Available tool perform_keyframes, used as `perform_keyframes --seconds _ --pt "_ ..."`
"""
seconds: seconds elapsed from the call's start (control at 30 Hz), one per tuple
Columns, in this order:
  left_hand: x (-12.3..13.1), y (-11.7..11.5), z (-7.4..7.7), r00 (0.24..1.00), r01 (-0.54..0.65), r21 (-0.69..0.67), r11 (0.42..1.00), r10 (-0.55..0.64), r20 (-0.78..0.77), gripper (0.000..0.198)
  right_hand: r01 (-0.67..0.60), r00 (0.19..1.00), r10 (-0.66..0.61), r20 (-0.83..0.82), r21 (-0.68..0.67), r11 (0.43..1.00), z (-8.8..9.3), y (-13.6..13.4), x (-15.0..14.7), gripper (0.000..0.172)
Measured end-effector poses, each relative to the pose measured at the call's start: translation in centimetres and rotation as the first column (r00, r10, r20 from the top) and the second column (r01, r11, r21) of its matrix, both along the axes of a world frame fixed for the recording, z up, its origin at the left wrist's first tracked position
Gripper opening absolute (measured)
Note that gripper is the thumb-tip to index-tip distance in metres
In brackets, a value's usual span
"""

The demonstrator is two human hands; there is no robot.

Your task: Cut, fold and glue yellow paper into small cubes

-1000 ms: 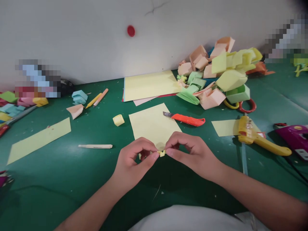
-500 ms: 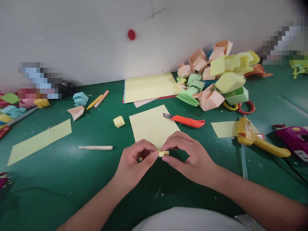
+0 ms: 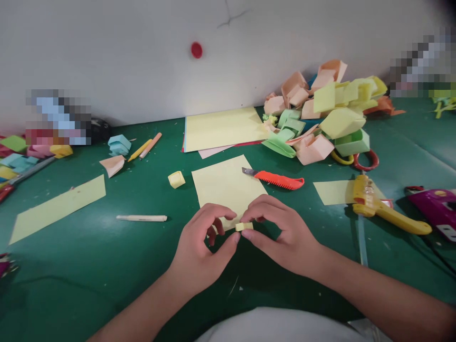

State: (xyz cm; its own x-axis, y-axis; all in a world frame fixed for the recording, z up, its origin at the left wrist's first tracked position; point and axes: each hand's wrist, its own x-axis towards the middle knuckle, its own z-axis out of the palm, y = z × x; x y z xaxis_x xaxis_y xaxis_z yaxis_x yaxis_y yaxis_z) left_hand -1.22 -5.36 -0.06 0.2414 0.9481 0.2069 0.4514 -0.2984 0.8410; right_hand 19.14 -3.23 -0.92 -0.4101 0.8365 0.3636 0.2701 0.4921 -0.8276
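Observation:
Between the thumb and forefinger of my right hand (image 3: 276, 228) is a small folded piece of pale yellow paper (image 3: 244, 227). My left hand (image 3: 206, 237) is open beside it, its forefinger lifted away and its thumb tip near the piece's left end. Just beyond both hands lies a pale yellow sheet (image 3: 223, 187), its near edge partly hidden by my fingers. An orange utility knife (image 3: 280, 180) rests with its blade over the sheet's right side. Left of the sheet sits a small folded yellow paper block (image 3: 176, 179).
A yellow glue gun (image 3: 384, 209) lies at right on a paper strip (image 3: 333, 192), near red-handled scissors (image 3: 368, 160). Folded paper shapes (image 3: 320, 114) are heaped behind. At left are a white pen (image 3: 141, 218) and a long paper strip (image 3: 59, 206). Stacked sheets (image 3: 223, 130) lie against the wall.
My left forefinger and thumb have spread apart, letting go of the small folded paper. My right hand still pinches it, and more of the piece now shows.

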Motion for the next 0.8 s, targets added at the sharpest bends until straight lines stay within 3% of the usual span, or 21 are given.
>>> perform_keyframes --seconds 0.2,0.53,0.8 --pt "0.04 0.00 0.11 1.000 0.016 0.129 0.991 -0.014 -0.012 0.015 0.000 1.000 -0.001 -0.028 -0.029 1.000 0.14 0.03 -0.13 0.009" --pt "0.12 -0.09 -0.02 0.992 -0.004 0.157 0.988 0.023 -0.121 0.014 0.015 0.999 -0.013 0.051 -0.033 0.999 -0.06 0.04 -0.16 0.008" --pt "-0.11 0.02 -0.14 0.998 0.028 0.126 0.992 -0.021 -0.056 0.015 -0.012 0.997 0.011 0.076 0.008 1.000 0.06 0.00 -0.28 0.007"
